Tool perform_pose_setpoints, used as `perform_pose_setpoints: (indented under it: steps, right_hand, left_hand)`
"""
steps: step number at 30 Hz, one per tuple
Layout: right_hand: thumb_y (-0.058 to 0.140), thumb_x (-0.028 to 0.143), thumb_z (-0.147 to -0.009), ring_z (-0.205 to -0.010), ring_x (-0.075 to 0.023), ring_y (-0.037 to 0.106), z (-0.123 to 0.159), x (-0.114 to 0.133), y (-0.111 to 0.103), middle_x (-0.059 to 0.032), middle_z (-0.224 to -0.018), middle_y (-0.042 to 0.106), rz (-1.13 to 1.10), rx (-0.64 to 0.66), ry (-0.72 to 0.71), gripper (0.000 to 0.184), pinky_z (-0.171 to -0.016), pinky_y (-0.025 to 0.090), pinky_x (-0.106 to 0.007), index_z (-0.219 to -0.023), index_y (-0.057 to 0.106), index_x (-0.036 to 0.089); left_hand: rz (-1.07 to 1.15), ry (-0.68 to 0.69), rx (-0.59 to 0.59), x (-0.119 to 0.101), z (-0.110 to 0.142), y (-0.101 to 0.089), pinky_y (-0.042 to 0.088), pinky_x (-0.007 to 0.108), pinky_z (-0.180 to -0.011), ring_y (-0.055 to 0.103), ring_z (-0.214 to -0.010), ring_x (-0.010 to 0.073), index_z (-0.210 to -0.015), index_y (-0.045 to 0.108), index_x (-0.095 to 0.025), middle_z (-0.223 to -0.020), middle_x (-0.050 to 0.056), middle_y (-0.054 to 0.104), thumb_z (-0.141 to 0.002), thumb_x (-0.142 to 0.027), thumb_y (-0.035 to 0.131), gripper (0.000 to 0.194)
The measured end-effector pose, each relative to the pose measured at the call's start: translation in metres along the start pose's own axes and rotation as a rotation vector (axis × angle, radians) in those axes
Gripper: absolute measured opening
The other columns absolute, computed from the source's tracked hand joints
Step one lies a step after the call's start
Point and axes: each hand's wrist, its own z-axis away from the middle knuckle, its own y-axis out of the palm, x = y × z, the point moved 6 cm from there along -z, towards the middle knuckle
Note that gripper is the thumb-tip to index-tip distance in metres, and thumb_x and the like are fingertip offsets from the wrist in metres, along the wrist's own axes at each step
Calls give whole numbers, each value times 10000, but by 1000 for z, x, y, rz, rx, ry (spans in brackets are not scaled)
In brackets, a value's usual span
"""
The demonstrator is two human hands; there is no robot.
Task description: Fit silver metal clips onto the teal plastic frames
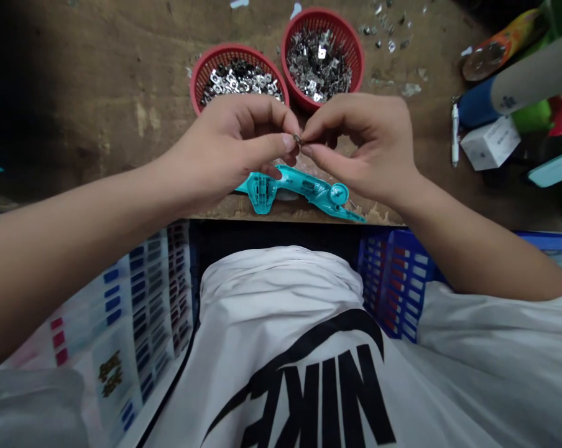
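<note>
Above the near edge of the table, my left hand [244, 146] and my right hand [365, 143] meet fingertip to fingertip. Both pinch a small metal piece [297, 138], mostly covered by the fingers, so its exact kind is unclear. Below them on the table lies a turquoise plastic part [304, 185], long and curved with a round end at the right; my left hand hides some of its left end. Just beyond my hands stand two red baskets: the left basket [194, 87] holds shiny metal clips [241, 79], the right basket [361, 59] darker small metal pieces [316, 62].
Loose metal bits [391, 45] are scattered at the back right. A white pen [455, 134], a small white box [490, 144] and a bottle [486, 59] sit at the right. Below the table edge are a white crate [141, 311] at left and a blue crate [395, 280] at right.
</note>
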Motion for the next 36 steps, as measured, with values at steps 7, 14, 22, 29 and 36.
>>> perform_pose_setpoints:
  steps: [7, 14, 22, 29, 36]
  right_hand:
    - [850, 536, -1167, -1060, -333, 871, -4, -5, 0, -82, -1132, 931, -2, -58, 57, 222, -971, 755, -458, -1177, 906, 322]
    - [848, 340, -1061, -987, -316, 874, -18, -44, 2, -84, -1078, 934, -25, 8, 31, 96, -955, 732, -462, -992, 805, 288]
    - [865, 646, -1182, -1259, -332, 884, -18, -44, 39, -95, -1301, 927, -259, 207, 22, 510, -932, 742, -427, -1603, 833, 361]
    - [889, 697, -1173, -1579, -361, 805, -13, -17, 47, -113, -1438, 943, -364, 265, -27, 575, -1286, 713, -511, -1645, 821, 375]
    - [949, 472, -1073, -1464, -333, 905, -6, -40, 41, -85, -1622, 925, -754, 202, 262, 435, -1308, 750, -539, -1472, 820, 359]
  left_hand:
    - [-67, 36, -33, -7, -2, -7, 742, 376, -872, 890, -901, 207, -929, 830, -245, -917, -9, 812, -980, -411, 983, 232]
    - [-55, 28, -53, -3, -6, -17, 714, 358, -825, 818, -844, 208, -953, 822, -264, -899, 13, 813, -933, -289, 975, 156]
    - [-215, 184, 2, -1, -6, -13, 694, 553, -1070, 785, -928, 230, -992, 848, -232, -946, 20, 749, -996, -435, 918, 215]
    - [-555, 384, -20, -6, -1, -12, 639, 597, -1157, 733, -1053, 259, -1051, 911, -237, -1106, 47, 644, -1024, -476, 797, 267]
    - [-563, 383, 0, -2, -6, -20, 620, 477, -1113, 732, -1050, 281, -1036, 869, -268, -1081, 79, 736, -1054, -435, 901, 171]
